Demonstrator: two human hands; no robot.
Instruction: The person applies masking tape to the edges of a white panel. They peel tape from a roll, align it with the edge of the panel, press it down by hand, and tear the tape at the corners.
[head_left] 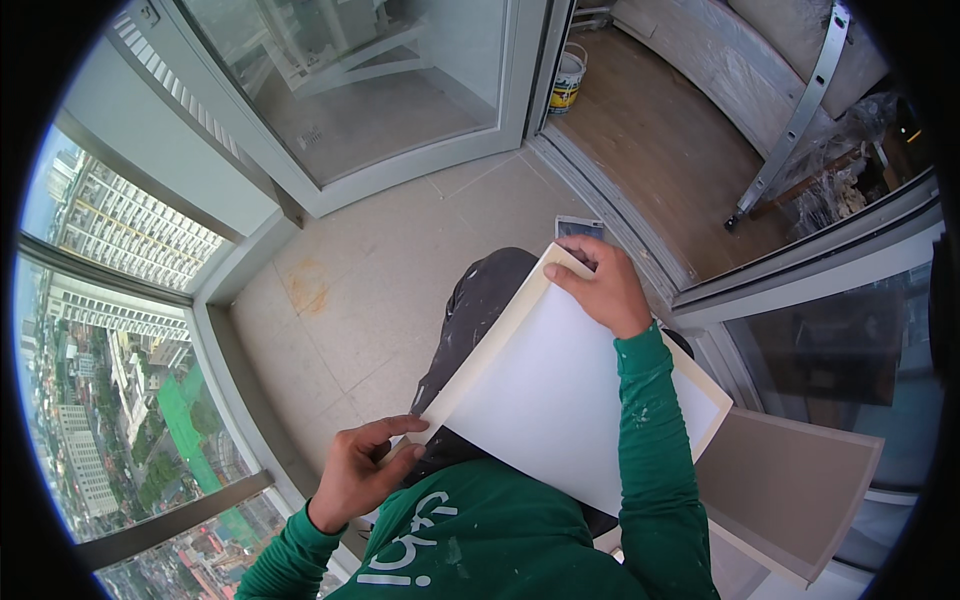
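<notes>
A flat white panel [555, 385] with cream strips along its edges lies tilted across my lap, over dark paint-specked trousers [478, 300]. My left hand [365, 465] pinches the cream strip at the panel's near left corner between thumb and fingers. At the far corner my right hand [603, 285] grips the edge, thumb on top and fingers curled over the far side. My right forearm crosses above the white face and hides part of it. Whether the cream strips are tape or part of the panel, I cannot tell.
A grey-beige panel [790, 480] leans at my right. Beyond the door track [610, 210] stand a paint bucket [567, 80], a metal ladder leg [800, 115] and plastic-wrapped furniture [715, 65]. A small framed item [580, 227] lies by the track. Windows [130, 390] line the left.
</notes>
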